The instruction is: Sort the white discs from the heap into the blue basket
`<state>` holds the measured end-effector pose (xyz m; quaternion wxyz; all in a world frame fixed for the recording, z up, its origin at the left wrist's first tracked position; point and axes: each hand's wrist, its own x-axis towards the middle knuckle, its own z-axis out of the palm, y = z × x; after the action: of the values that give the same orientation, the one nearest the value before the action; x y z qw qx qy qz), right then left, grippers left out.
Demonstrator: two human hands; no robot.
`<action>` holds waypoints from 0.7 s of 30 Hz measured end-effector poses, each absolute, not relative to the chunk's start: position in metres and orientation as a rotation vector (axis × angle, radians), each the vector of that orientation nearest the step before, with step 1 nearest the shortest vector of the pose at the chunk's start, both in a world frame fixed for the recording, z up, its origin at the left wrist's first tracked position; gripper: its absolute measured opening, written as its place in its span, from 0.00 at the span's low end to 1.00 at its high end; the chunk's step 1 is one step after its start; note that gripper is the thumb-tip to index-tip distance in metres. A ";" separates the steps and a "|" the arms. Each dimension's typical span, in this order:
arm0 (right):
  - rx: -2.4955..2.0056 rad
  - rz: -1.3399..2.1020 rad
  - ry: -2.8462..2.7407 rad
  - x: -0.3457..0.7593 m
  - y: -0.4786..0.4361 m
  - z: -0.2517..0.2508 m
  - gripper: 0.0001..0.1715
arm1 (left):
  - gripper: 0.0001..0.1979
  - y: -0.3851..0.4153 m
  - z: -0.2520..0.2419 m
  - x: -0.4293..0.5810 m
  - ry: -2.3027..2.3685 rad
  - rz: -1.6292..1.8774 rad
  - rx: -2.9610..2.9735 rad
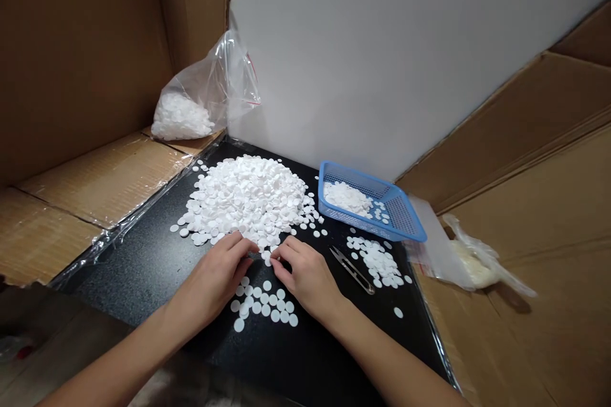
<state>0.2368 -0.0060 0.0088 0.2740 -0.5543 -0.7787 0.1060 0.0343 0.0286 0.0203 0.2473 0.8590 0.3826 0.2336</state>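
A large heap of small round white discs [248, 194] lies on the black tabletop. At its near edge my left hand [222, 270] rests with curled fingers, thumb and index finger slightly apart, with nothing seen between them. Facing it, my right hand [308, 273] has its thumb and index fingertips closed at a white disc [267, 261] by the heap's front. Between my wrists, a flat group of loose discs [266, 309] is spread out, mostly side by side, a few overlapping. The undersides of both hands are hidden.
Right of the heap stands a blue plastic basket [405, 219] partly filled with discs. Thread snips [352, 270] lie beside a smaller disc pile [380, 264]. A clear bag of white pieces [184, 116] sits back left; another bag [472, 264] lies right. Cardboard [95, 181] borders the table.
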 end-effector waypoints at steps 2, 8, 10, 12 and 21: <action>-1.505 0.334 -2.067 0.237 -0.006 0.010 0.08 | 0.08 0.038 0.018 0.039 1.097 0.623 2.435; -1.489 0.509 -2.015 0.237 -0.008 0.014 0.08 | 0.07 0.048 0.012 0.046 1.090 0.601 2.478; -1.464 0.596 -2.028 0.237 -0.009 0.017 0.08 | 0.07 0.046 0.013 0.044 1.088 0.611 2.467; -1.459 0.633 -2.004 0.237 -0.008 0.019 0.07 | 0.07 0.044 0.015 0.040 1.079 0.614 2.456; -1.458 0.131 -2.210 0.241 0.000 0.007 0.05 | 0.12 0.031 0.011 0.024 0.943 0.595 2.400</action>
<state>0.2411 0.0003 0.0068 0.2430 -0.5337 -0.8086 0.0478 0.0235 0.0307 0.0112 0.2452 0.8792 0.3455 0.2181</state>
